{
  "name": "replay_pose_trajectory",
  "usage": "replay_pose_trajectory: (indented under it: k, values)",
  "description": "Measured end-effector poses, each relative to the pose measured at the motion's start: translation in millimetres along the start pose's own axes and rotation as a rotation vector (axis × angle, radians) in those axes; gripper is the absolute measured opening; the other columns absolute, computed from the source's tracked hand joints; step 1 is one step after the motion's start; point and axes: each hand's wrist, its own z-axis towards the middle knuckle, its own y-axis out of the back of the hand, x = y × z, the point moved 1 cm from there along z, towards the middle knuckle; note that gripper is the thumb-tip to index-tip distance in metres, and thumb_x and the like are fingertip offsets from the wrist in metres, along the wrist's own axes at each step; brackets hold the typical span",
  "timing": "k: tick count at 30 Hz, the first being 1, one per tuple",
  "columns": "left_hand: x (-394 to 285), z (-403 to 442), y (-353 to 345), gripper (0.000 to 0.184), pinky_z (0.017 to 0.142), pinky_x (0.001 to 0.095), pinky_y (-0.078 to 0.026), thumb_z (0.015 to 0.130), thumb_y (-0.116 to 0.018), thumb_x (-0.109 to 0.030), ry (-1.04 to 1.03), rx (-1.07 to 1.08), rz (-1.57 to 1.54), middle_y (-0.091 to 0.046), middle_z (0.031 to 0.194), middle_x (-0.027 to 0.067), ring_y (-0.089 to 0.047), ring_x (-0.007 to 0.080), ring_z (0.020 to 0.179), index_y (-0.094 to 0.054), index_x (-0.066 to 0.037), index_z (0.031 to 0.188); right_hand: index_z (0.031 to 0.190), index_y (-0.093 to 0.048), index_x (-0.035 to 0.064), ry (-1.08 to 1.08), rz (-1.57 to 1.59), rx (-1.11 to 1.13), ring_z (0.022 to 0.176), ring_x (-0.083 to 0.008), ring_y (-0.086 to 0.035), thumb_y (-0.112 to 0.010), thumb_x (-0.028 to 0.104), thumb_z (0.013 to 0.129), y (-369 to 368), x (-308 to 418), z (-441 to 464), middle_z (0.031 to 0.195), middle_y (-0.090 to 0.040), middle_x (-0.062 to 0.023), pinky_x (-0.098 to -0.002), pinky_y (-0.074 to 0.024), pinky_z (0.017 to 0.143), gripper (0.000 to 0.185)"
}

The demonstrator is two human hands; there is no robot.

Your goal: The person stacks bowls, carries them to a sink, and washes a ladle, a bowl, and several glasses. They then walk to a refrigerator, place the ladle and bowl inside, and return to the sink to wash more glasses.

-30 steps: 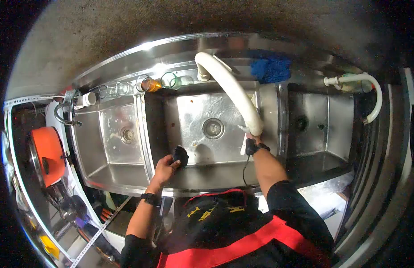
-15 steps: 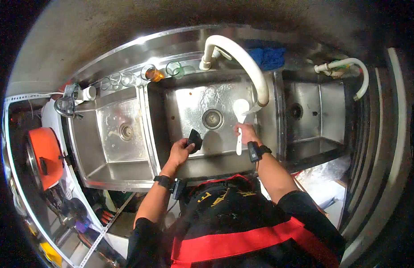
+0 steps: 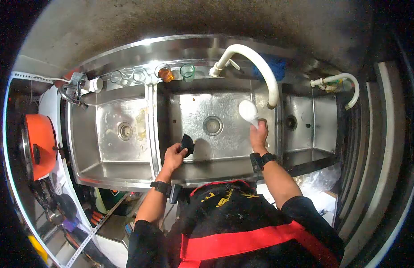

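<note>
Head camera: we saw two bare hands over the middle basin (image 3: 224, 145) of a three-basin metal sink. Our left hand (image 3: 174, 156) was closed on a small black pad (image 3: 187, 144), pinching it between thumb and fingers, to the left of the drain (image 3: 213, 126). Our right hand (image 3: 259, 134) gripped a white spoon (image 3: 248, 110) by its handle, which our hand mostly hid; the bowl pointed away from us, right of the drain. The bowl lay near and to the left of the mouth of the large white faucet (image 3: 260, 62), which arched over the basin; the two were apart.

On the ledge behind the sink, we had a green glass (image 3: 187, 72) beside a glass of orange tint (image 3: 165, 73), with clear glasses (image 3: 122, 77) farther left and a blue cloth (image 3: 275, 68) behind the faucet's curve. A smaller white faucet (image 3: 355, 89) stood by the right basin (image 3: 325, 111). Left of the left basin (image 3: 122, 111), we saw an orange pot (image 3: 45, 146).
</note>
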Motion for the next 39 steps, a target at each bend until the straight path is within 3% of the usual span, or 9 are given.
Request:
replay_pose_trajectory:
  k: [5,9,12,14,21,26,35,37,39]
  values:
    - [-57,-3,-11,0.018,0.07,0.0492,-0.05,0.079,-0.062,-0.008,-0.429,-0.025,0.367,-0.065,0.09,0.022,-0.062,0.0416,0.084,-0.062,0.001,0.094,0.089,-0.053,0.0031,0.081,0.191,-0.043,0.075,-0.0248,-0.058,-0.067,0.017,0.084,-11,16,16,0.084,-0.059,-0.0097,-0.0376,-0.0474,0.067,0.02]
    - [-113,34,-63,0.009,0.065,0.0504,-0.048,0.075,-0.052,-0.003,-0.76,-0.048,0.548,-0.062,0.078,0.0206,-0.061,0.0402,0.076,-0.056,-0.002,0.082,0.094,-0.057,0.0118,-0.724,0.687,0.492,0.067,-0.0105,-0.054,-0.067,0.039,0.087,-15,19,19,0.088,-0.059,-0.0048,-0.0292,-0.0402,0.05,0.03]
    - [-160,52,-97,0.011,0.072,0.0472,-0.048,0.073,-0.056,-0.007,-0.921,-0.001,0.516,-0.063,0.08,0.0225,-0.062,0.038,0.08,-0.057,-0.002,0.083,0.111,-0.06,0.0098,-0.952,0.794,0.401,0.073,-0.0108,-0.058,-0.061,0.055,0.087,9,76,11,0.094,-0.063,-0.0026,-0.0275,-0.0446,0.053,0.051]
    - [-170,65,-126,0.015,0.075,0.0465,-0.048,0.072,-0.056,-0.008,-0.92,0.016,0.495,-0.063,0.081,0.0219,-0.062,0.0382,0.081,-0.057,-0.001,0.085,0.116,-0.059,0.0067,-0.862,1.102,0.358,0.087,-0.0163,-0.062,-0.063,0.052,0.086,3,83,8,0.096,-0.064,-0.0027,-0.0295,-0.0493,0.074,0.054]
    - [-170,88,-117,0.031,0.1,0.0462,-0.043,0.079,-0.049,-0.01,-1.486,-0.018,0.5,-0.065,0.106,0.0197,-0.061,0.038,0.1,-0.062,0.002,0.105,0.084,-0.06,0.0073,-0.783,0.693,0.339,0.043,-0.0114,-0.043,-0.059,0.024,0.081,52,69,31,0.068,-0.054,-0.0023,-0.025,-0.032,0.037,0.017]
    - [-177,68,-135,0.028,0.102,0.0469,-0.04,0.081,-0.051,-0.016,-0.935,0.12,0.466,-0.06,0.117,0.0244,-0.055,0.0371,0.112,-0.065,0.0,0.099,0.082,-0.059,0.0118,-0.827,1.015,0.187,0.056,-0.0097,-0.051,-0.059,0.021,0.082,21,70,21,0.068,-0.057,0.001,-0.0233,-0.0363,0.044,0.009]
    - [-168,124,-88,0.046,0.099,0.0439,-0.044,0.084,-0.051,-0.008,-1.193,-0.014,0.771,-0.038,0.144,0.0212,-0.055,0.0398,0.115,-0.052,-0.006,0.13,0.077,-0.056,0.0081,-0.671,0.494,0.376,0.042,-0.0077,-0.04,-0.061,0.021,0.08,59,42,33,0.064,-0.051,-0.0001,-0.0259,-0.0267,0.035,0.014]
    - [-205,121,-70,0.053,0.089,0.0468,-0.052,0.083,-0.051,-0.005,-0.844,-0.054,0.715,-0.03,0.147,0.0277,-0.056,0.0419,0.112,-0.048,-0.008,0.135,0.091,-0.06,0.0013,-0.221,0.362,0.168,0.064,-0.0251,-0.059,-0.069,0.016,0.073,70,54,37,0.072,-0.058,-0.0074,-0.0398,-0.0499,0.061,0.026]
    - [-225,142,-68,0.061,0.084,0.0475,-0.054,0.079,-0.052,-0.003,-0.793,-0.059,0.867,-0.019,0.149,0.0337,-0.057,0.0434,0.107,-0.043,-0.009,0.14,0.109,-0.054,-0.0029,-0.146,-0.102,0.01,0.09,-0.0368,-0.06,-0.076,0.019,0.071,89,71,32,0.091,-0.058,-0.016,-0.0445,-0.0489,0.081,0.049]
